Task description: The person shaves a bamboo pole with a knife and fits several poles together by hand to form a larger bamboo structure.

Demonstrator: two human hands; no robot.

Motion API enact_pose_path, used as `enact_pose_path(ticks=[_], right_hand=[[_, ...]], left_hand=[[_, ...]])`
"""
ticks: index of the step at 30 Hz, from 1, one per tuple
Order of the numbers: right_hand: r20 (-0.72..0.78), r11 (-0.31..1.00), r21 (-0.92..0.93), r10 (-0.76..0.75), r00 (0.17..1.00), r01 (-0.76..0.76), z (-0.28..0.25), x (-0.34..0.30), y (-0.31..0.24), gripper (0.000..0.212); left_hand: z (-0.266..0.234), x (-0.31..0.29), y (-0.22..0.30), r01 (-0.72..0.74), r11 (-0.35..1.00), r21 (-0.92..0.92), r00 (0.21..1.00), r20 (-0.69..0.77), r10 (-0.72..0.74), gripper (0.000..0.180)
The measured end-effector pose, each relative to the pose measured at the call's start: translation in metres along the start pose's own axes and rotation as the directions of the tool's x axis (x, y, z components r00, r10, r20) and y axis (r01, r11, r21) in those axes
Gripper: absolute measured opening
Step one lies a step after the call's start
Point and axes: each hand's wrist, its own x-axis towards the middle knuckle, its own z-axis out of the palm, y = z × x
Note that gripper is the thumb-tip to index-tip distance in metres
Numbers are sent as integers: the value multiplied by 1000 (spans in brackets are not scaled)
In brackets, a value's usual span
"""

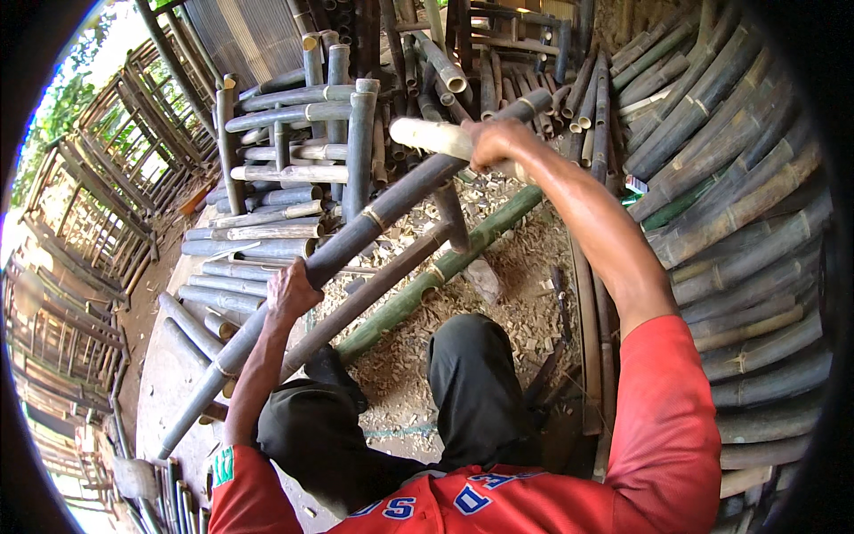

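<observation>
My left hand (292,289) is wrapped round a thick dark bamboo pole (356,233), which slants from lower left to upper right in front of me. A thinner bamboo rail (365,298) runs beside it, joined to it by a short bamboo crosspiece (452,218). My right hand (500,145) grips a pale wooden club (430,136) near the pole's upper end. The club's thick rounded end points left, over the pole; whether it touches the pole I cannot tell. Beneath the rail lies a green bamboo pole (436,276) among the wood chips.
A bamboo frame (356,147) stands at the back left, with cut bamboo lengths (253,233) lying before it. Many dark bamboo poles (756,267) are stacked along the right. Wood chips (400,392) cover the ground round my knees. More bamboo frames (71,303) line the left.
</observation>
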Motion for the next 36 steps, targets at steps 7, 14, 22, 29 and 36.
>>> enact_pose_path(ticks=[7,14,22,29,36], right_hand=[[-503,645,699,136,854,308,134,-17,43,105],[6,17,1000,484,875,-16,259,-14,1,90],[-57,50,998,518,853,37,284,-23,-3,79],[-571,535,778,384,725,329,228,-49,8,92],[-450,968,246,75,890,43,95,38,61,103]], left_hand=[[-9,-5,1,33,999,-16,999,38,-33,51],[-6,-3,-2,47,999,2,999,20,-47,49],[-1,-1,0,46,999,3,999,6,-46,51],[7,-2,-10,34,999,-38,998,-58,-36,47],[20,14,-4,-29,999,-45,997,-77,26,45]])
